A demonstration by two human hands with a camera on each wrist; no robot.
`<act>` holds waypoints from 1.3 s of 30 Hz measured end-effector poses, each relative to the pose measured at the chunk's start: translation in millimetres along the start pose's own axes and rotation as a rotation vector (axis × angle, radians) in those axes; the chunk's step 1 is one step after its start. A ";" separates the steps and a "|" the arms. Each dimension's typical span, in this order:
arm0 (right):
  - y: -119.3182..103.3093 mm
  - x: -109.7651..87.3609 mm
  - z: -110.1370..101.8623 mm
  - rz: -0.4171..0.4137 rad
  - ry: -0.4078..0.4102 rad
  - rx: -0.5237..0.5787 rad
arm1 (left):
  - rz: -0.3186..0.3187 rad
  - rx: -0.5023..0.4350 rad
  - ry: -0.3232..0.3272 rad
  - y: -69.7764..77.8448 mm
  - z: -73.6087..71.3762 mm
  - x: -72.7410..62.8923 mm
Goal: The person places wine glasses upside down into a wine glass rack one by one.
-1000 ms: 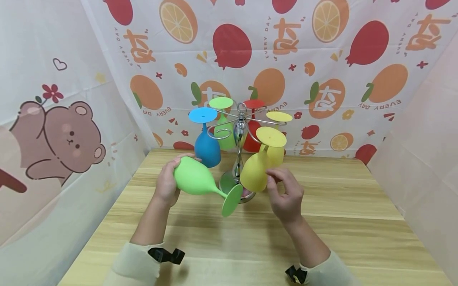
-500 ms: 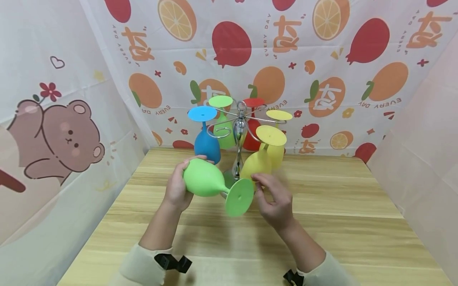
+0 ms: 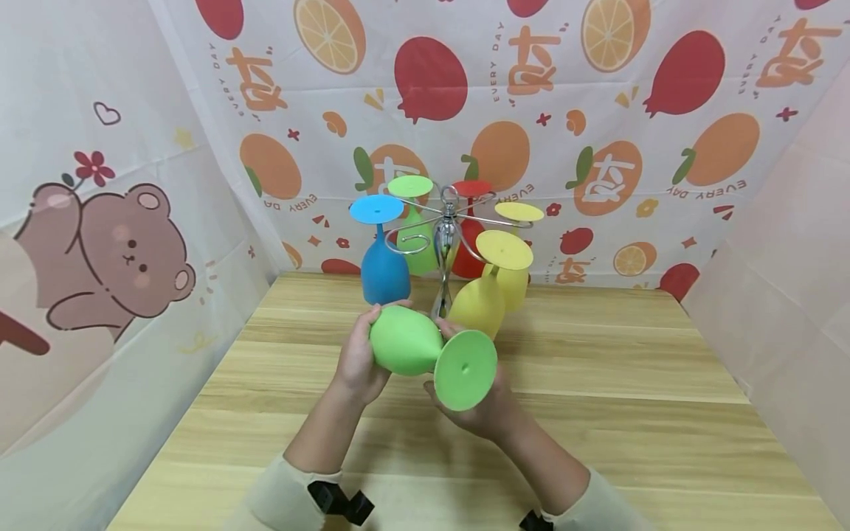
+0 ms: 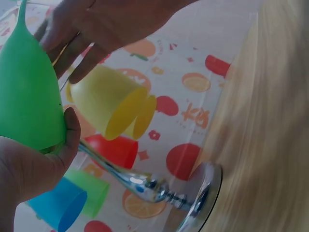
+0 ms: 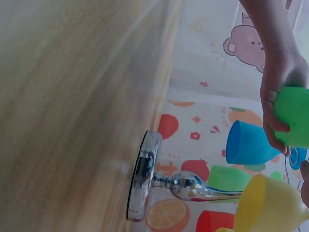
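A light green plastic goblet [image 3: 401,343] lies tilted in my left hand [image 3: 358,365], which grips its bowl; the foot points toward me and right. Close to its stem is my right hand [image 3: 488,418], partly hidden behind the foot. In the left wrist view the right hand's [image 4: 104,24] fingers look extended beside the goblet [image 4: 29,87], not curled round it. Just behind both hands stands a chrome rack [image 3: 444,287]. Upside down from its wire arms hang a blue goblet [image 3: 385,273], a green goblet [image 3: 418,243], a red goblet [image 3: 468,247] and two yellow goblets, the nearer one [image 3: 481,306] slightly tilted.
The rack's round chrome base [image 5: 144,176] rests on a wooden table [image 3: 631,413]. Behind the table hangs a fruit-print cloth [image 3: 558,169], with a bear-print cloth [image 3: 119,265] at the left.
My left hand has carried the green goblet rightward, and its foot has turned more toward me. My right hand has moved left and down from beside the near yellow goblet to the green goblet's stem.
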State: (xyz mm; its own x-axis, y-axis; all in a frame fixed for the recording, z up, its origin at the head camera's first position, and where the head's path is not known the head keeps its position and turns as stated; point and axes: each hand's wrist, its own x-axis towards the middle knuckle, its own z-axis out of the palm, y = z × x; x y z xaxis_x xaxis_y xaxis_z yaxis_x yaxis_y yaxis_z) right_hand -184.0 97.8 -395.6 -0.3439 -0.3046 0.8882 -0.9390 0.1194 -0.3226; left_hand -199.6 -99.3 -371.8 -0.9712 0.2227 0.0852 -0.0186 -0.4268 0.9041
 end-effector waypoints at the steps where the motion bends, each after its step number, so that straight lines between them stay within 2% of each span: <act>1: 0.2 -0.4 1.0 0.018 -0.010 0.010 | -0.004 -0.003 0.000 -0.8 1.2 0.4; 8: 4.7 -2.4 6.1 0.052 0.038 -0.026 | -0.044 -0.038 0.011 -5.1 11.5 1.8; 12: 6.0 -3.6 7.8 0.080 0.050 -0.038 | -0.058 -0.054 -0.003 -10.2 15.3 2.1; 21: 5.4 -1.0 6.0 0.163 0.078 0.096 | -0.080 -0.031 -0.020 -19.1 17.6 2.1; 28: 4.1 -1.3 4.6 0.152 0.097 0.080 | -0.089 -0.002 -0.067 -25.8 15.6 0.0; 32: 2.1 -1.0 2.7 0.203 0.098 0.070 | -0.070 0.065 -0.070 -26.5 13.9 -0.3; 39: 0.6 0.1 -0.4 0.229 0.096 0.006 | 0.073 0.300 -0.029 -21.7 12.7 -4.0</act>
State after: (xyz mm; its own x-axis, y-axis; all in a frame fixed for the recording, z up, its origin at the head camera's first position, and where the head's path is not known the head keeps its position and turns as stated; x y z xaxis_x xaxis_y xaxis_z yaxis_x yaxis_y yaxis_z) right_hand -184.5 98.2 -395.6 -0.5456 -0.1794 0.8186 -0.8368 0.1689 -0.5208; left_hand -192.4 -79.8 -386.5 -0.9601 0.2275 0.1625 0.1263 -0.1654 0.9781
